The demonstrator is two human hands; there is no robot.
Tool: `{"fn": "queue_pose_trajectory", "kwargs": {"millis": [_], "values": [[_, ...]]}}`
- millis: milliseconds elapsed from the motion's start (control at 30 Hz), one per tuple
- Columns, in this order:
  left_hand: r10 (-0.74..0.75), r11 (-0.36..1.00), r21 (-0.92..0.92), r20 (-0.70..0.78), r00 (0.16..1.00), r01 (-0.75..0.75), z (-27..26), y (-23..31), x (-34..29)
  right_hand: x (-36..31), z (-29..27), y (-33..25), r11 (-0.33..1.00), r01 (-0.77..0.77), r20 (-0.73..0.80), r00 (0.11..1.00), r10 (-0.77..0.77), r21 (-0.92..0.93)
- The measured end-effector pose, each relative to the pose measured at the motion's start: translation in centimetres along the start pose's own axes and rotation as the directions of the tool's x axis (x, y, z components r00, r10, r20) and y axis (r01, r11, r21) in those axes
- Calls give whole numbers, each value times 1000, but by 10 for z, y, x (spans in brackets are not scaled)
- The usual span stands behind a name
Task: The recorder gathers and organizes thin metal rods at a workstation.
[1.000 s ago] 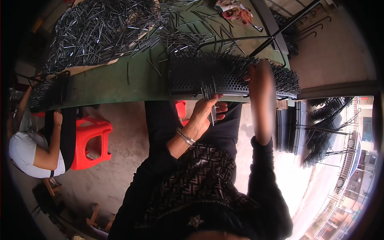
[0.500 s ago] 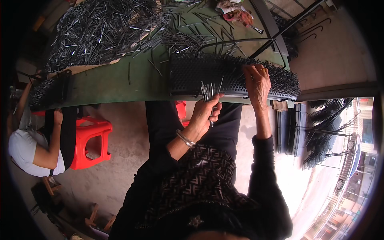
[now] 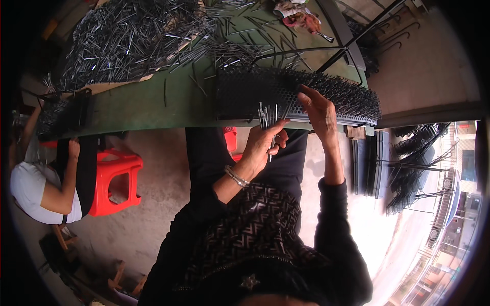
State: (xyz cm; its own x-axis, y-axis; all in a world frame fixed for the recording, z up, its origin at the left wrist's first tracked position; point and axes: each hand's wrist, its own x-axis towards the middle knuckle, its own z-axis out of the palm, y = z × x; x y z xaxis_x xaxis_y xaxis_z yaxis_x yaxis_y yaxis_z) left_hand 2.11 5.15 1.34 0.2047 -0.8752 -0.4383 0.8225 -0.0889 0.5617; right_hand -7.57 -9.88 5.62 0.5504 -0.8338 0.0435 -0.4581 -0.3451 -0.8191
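My left hand (image 3: 262, 143) is closed around a bunch of thin metal rods (image 3: 268, 115), held upright just below the table's front edge. One darker rod leans away from the bunch near my thumb. My right hand (image 3: 320, 113) is above the front of a black perforated panel (image 3: 250, 94), its thumb and fingers bent and a little apart, with nothing visible between them. Many short dark rods (image 3: 339, 94) stand up from holes in the panel's right and back parts. Bare holes show at its left and front.
A large heap of loose rods (image 3: 127, 41) covers the green table (image 3: 153, 99) at the far left. A black bar frame (image 3: 329, 61) rises behind the panel. A co-worker (image 3: 46, 191) sits left beside a red stool (image 3: 117, 181). More panels (image 3: 370, 163) stand at right.
My right hand has come back from the standing rods, moving slightly left and nearer, and its fingers have loosened. My left hand stays almost still with the bunch, the loose rod tilting more.
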Motion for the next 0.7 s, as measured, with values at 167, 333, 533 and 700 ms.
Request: {"fn": "queue_pose_trajectory", "kwargs": {"millis": [167,333,533,700], "values": [[-37,997,64,-19,999,38,-1,0,0,-9,6,8,964,9,279,957,-86,267],[-43,992,120,22,999,40,2,4,-1,-14,-2,1,971,42,351,928,-125,235],[-36,995,98,21,999,34,-3,2,8,-22,-23,-7,917,-34,150,988,-29,398],[-86,995,-38,61,994,89,-22,-15,22,-16,-28,-3,992,118,-315,944,-95,54]]}}
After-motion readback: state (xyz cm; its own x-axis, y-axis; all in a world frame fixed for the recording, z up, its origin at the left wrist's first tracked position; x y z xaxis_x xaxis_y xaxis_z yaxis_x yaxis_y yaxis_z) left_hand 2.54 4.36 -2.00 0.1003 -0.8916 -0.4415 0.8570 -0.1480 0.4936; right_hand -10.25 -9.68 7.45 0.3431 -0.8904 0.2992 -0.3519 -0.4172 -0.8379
